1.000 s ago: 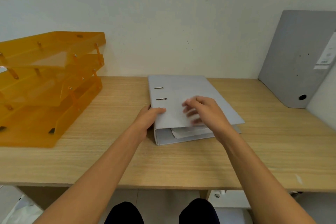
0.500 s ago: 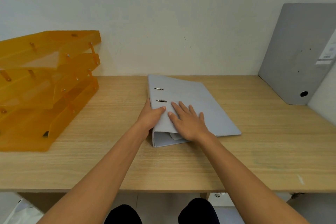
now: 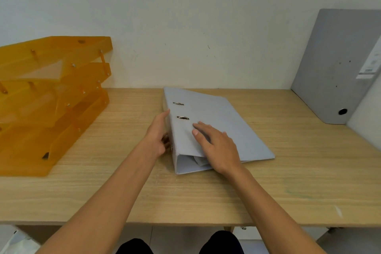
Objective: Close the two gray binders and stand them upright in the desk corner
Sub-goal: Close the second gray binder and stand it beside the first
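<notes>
A light gray binder (image 3: 224, 121) lies flat in the middle of the wooden desk (image 3: 288, 181), its cover down and its spine facing left. White paper peeks out at its near end. My left hand (image 3: 158, 136) grips the spine edge, thumb on top and fingers curled under. My right hand (image 3: 216, 146) rests flat on the cover with fingers spread. A second, darker gray binder (image 3: 332, 68) stands upright in the far right corner, leaning against the wall.
A stack of three orange translucent letter trays (image 3: 51, 99) takes up the desk's left side. White walls bound the desk at the back and right. My knees show below the front edge.
My right hand pressed the cover fully down and slid toward the near end. My left hand shifted from the top edge to grip the spine, fingers tucking under.
</notes>
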